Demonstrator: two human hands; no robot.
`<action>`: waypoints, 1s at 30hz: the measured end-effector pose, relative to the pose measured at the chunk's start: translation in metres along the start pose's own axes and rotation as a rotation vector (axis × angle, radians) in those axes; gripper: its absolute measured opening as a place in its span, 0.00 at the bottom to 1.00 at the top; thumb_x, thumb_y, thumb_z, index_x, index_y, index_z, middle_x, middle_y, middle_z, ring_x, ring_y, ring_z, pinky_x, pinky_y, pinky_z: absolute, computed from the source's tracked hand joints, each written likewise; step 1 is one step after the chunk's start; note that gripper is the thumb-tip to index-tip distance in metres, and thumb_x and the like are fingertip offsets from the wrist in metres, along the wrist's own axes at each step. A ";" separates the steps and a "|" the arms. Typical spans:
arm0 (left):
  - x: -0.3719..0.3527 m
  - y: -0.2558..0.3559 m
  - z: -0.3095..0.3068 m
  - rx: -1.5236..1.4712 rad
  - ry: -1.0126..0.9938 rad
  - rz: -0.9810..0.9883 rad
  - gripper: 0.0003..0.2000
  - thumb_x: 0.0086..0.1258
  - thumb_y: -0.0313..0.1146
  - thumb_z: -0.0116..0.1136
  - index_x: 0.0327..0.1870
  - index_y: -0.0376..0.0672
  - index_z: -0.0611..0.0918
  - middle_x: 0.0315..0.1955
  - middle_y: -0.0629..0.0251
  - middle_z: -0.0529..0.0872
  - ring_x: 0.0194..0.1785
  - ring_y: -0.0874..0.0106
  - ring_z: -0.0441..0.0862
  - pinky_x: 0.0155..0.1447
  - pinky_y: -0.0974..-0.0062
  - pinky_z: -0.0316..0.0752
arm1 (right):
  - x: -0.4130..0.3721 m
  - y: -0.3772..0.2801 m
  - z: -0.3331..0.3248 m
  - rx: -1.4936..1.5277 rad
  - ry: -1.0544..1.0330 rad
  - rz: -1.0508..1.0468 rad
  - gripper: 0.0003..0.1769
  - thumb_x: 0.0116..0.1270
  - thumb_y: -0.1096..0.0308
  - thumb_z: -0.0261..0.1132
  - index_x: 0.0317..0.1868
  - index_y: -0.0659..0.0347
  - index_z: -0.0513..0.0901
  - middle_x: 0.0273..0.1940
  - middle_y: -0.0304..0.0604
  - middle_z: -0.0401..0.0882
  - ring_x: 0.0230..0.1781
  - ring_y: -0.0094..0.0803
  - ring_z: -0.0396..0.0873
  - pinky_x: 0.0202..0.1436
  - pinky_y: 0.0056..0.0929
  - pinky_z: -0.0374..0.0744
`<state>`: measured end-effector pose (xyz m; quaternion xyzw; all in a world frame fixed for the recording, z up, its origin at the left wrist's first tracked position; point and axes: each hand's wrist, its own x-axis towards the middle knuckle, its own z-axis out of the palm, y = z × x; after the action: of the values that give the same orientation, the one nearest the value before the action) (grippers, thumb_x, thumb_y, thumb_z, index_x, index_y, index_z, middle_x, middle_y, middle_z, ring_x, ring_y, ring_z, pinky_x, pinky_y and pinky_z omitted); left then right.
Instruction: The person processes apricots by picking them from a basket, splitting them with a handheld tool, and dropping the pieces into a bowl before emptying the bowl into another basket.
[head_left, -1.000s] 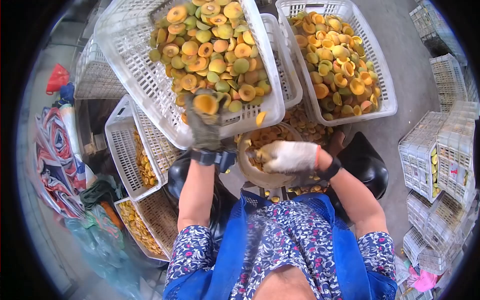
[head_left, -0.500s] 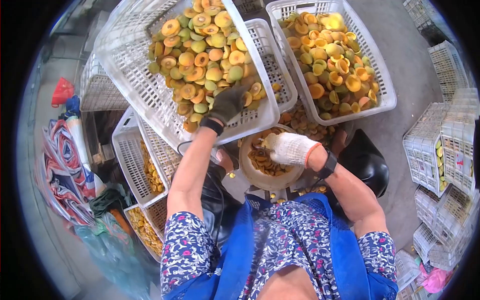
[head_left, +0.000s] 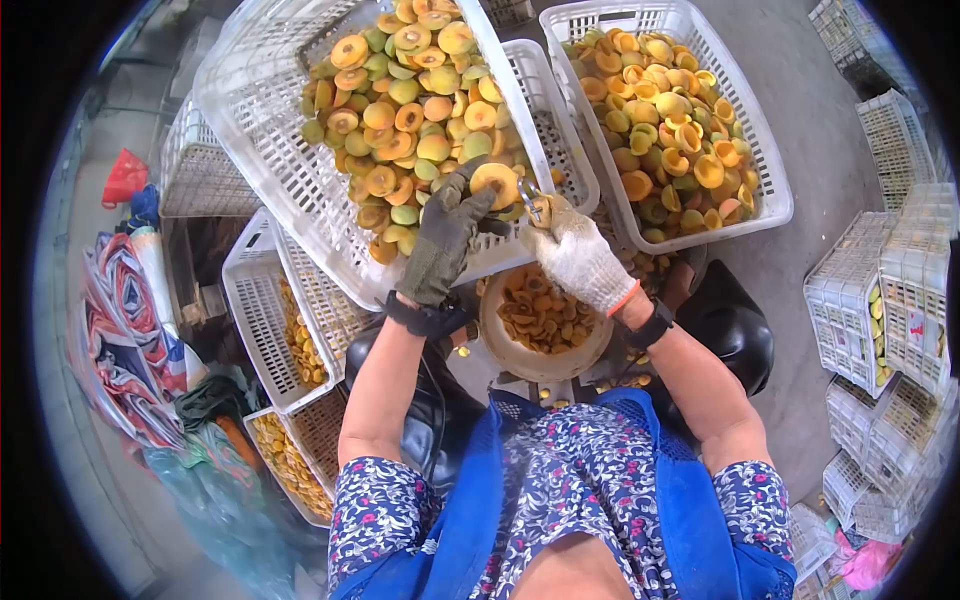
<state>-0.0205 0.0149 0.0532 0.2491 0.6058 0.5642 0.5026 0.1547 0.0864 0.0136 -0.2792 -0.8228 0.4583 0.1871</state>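
My left hand [head_left: 447, 235], in a dark grey-green glove, holds a yellow peach half [head_left: 494, 186] by its edge, cut face up with a brown centre. Close to its right side is my right hand [head_left: 580, 255], in a white knit glove with an orange cuff. It is closed around a small metal tool with a loop-shaped end [head_left: 530, 198], its handle mostly hidden. Both hands are over the near rim of a tilted white crate [head_left: 250, 130] of peach halves [head_left: 400, 120]. Below them, a round basin [head_left: 545, 365] contains brownish cut-out pieces [head_left: 540, 310].
A second white crate [head_left: 770, 205] at the right holds hollowed peach halves [head_left: 690, 140]. Stacked crates [head_left: 850, 290] line the far right. More crates [head_left: 250, 320] with orange pieces stand at the left, beside striped sheeting [head_left: 130, 310] and a plastic bag [head_left: 220, 510].
My left hand has come back from the crate's fruit with a peach half in its fingers. My right hand has risen from the basin with the tool to meet it.
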 end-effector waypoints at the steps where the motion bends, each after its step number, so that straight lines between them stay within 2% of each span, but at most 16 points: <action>1: -0.005 0.002 0.005 -0.156 -0.015 -0.006 0.23 0.72 0.28 0.56 0.67 0.35 0.68 0.49 0.62 0.81 0.43 0.76 0.83 0.43 0.80 0.82 | -0.001 0.006 0.005 -0.255 0.052 -0.192 0.12 0.65 0.68 0.61 0.47 0.65 0.78 0.35 0.50 0.79 0.34 0.43 0.80 0.36 0.35 0.78; 2: -0.008 0.003 0.008 -0.163 -0.015 -0.008 0.23 0.72 0.28 0.56 0.67 0.35 0.68 0.49 0.62 0.81 0.43 0.76 0.83 0.43 0.80 0.82 | -0.002 0.012 0.008 -0.509 0.102 -0.385 0.10 0.65 0.70 0.62 0.44 0.64 0.79 0.36 0.50 0.78 0.34 0.46 0.79 0.35 0.37 0.78; 5: -0.014 0.000 0.014 -0.031 -0.021 0.034 0.25 0.72 0.27 0.55 0.69 0.34 0.66 0.52 0.61 0.80 0.45 0.76 0.83 0.47 0.79 0.81 | -0.005 0.001 0.006 -0.550 0.207 -0.444 0.08 0.62 0.72 0.64 0.42 0.62 0.81 0.40 0.49 0.76 0.33 0.45 0.78 0.35 0.38 0.78; 8: -0.014 -0.007 0.020 0.052 0.019 0.101 0.25 0.71 0.27 0.57 0.68 0.34 0.68 0.51 0.63 0.81 0.46 0.78 0.82 0.49 0.80 0.79 | -0.007 0.004 0.011 -0.654 0.249 -0.454 0.04 0.56 0.73 0.62 0.33 0.60 0.79 0.38 0.49 0.77 0.33 0.43 0.77 0.33 0.35 0.78; 10: -0.013 -0.014 0.021 0.293 0.085 0.156 0.24 0.70 0.28 0.60 0.66 0.35 0.71 0.50 0.65 0.83 0.46 0.79 0.81 0.50 0.80 0.78 | -0.009 0.007 0.016 -0.682 0.228 -0.421 0.04 0.56 0.73 0.62 0.33 0.60 0.79 0.38 0.49 0.77 0.33 0.43 0.77 0.33 0.35 0.78; 15: -0.013 -0.016 0.026 0.317 0.102 0.179 0.24 0.68 0.28 0.62 0.65 0.35 0.73 0.49 0.64 0.83 0.48 0.79 0.80 0.52 0.79 0.76 | -0.008 0.003 0.009 -0.699 0.212 -0.439 0.04 0.55 0.74 0.62 0.33 0.61 0.79 0.36 0.49 0.77 0.32 0.42 0.77 0.33 0.36 0.78; 17: -0.014 -0.017 0.021 0.342 0.088 0.170 0.25 0.67 0.27 0.63 0.65 0.35 0.73 0.50 0.64 0.83 0.49 0.78 0.80 0.54 0.79 0.76 | -0.009 0.004 0.005 -0.658 0.124 -0.465 0.04 0.55 0.73 0.62 0.33 0.61 0.79 0.34 0.49 0.76 0.31 0.43 0.77 0.34 0.37 0.78; 18: -0.014 -0.020 0.018 0.358 0.059 0.241 0.23 0.69 0.29 0.61 0.64 0.35 0.73 0.51 0.62 0.82 0.51 0.76 0.79 0.56 0.77 0.75 | -0.007 0.008 0.006 -0.658 0.123 -0.465 0.04 0.55 0.73 0.62 0.33 0.61 0.79 0.34 0.49 0.76 0.31 0.43 0.77 0.34 0.37 0.78; 20: -0.010 -0.032 0.014 0.373 0.036 0.307 0.21 0.71 0.31 0.58 0.64 0.35 0.73 0.52 0.61 0.82 0.53 0.74 0.78 0.58 0.75 0.73 | -0.005 0.014 0.008 -0.267 0.043 -0.364 0.12 0.62 0.71 0.61 0.45 0.64 0.78 0.33 0.49 0.79 0.31 0.39 0.80 0.33 0.33 0.78; 21: -0.006 -0.044 0.011 0.386 0.038 0.457 0.20 0.74 0.34 0.54 0.63 0.34 0.74 0.52 0.60 0.81 0.53 0.72 0.78 0.60 0.73 0.72 | -0.004 0.006 0.007 -0.264 0.038 -0.368 0.12 0.62 0.71 0.61 0.45 0.64 0.78 0.33 0.49 0.79 0.31 0.39 0.80 0.33 0.33 0.78; 22: -0.004 -0.048 0.013 0.399 0.040 0.607 0.19 0.76 0.36 0.50 0.61 0.33 0.74 0.52 0.58 0.81 0.54 0.70 0.77 0.61 0.71 0.71 | -0.001 -0.010 0.002 0.066 -0.077 -0.019 0.12 0.64 0.70 0.59 0.46 0.66 0.77 0.30 0.47 0.78 0.28 0.35 0.79 0.32 0.33 0.77; 23: -0.003 -0.052 0.018 0.400 0.044 0.608 0.19 0.76 0.36 0.50 0.61 0.33 0.74 0.52 0.58 0.81 0.54 0.70 0.77 0.61 0.71 0.71 | 0.001 -0.019 -0.001 0.391 -0.188 0.334 0.13 0.65 0.68 0.58 0.47 0.67 0.76 0.28 0.46 0.78 0.25 0.31 0.78 0.30 0.32 0.77; 25: -0.001 -0.057 0.033 0.262 0.198 0.617 0.19 0.78 0.40 0.45 0.57 0.32 0.76 0.49 0.58 0.81 0.52 0.68 0.77 0.61 0.69 0.70 | 0.001 -0.019 0.000 0.439 -0.237 0.376 0.14 0.66 0.66 0.57 0.47 0.68 0.76 0.28 0.44 0.77 0.23 0.28 0.76 0.28 0.31 0.76; 27: 0.001 -0.059 0.029 0.231 0.129 0.579 0.20 0.78 0.41 0.45 0.57 0.32 0.76 0.48 0.59 0.81 0.50 0.69 0.78 0.60 0.70 0.71 | 0.000 -0.020 -0.004 0.487 -0.285 0.425 0.15 0.67 0.65 0.57 0.47 0.68 0.76 0.28 0.41 0.77 0.22 0.26 0.74 0.27 0.30 0.75; 29: 0.003 -0.059 0.022 0.196 0.067 0.545 0.20 0.78 0.42 0.45 0.56 0.32 0.76 0.47 0.60 0.81 0.49 0.70 0.78 0.58 0.71 0.72 | 0.003 -0.026 -0.017 0.315 -0.409 0.363 0.16 0.66 0.62 0.55 0.41 0.69 0.78 0.28 0.57 0.80 0.27 0.47 0.80 0.34 0.40 0.78; 30: 0.003 -0.057 0.018 0.076 -0.033 0.345 0.21 0.78 0.44 0.44 0.55 0.33 0.76 0.47 0.61 0.81 0.48 0.72 0.78 0.57 0.71 0.73 | 0.003 -0.023 -0.015 0.284 -0.327 0.177 0.16 0.67 0.61 0.56 0.39 0.69 0.79 0.24 0.49 0.79 0.22 0.37 0.79 0.30 0.35 0.77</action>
<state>0.0092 0.0116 0.0015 0.3775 0.5667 0.6146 0.3982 0.1544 0.0889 0.0410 -0.2434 -0.7418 0.6231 0.0478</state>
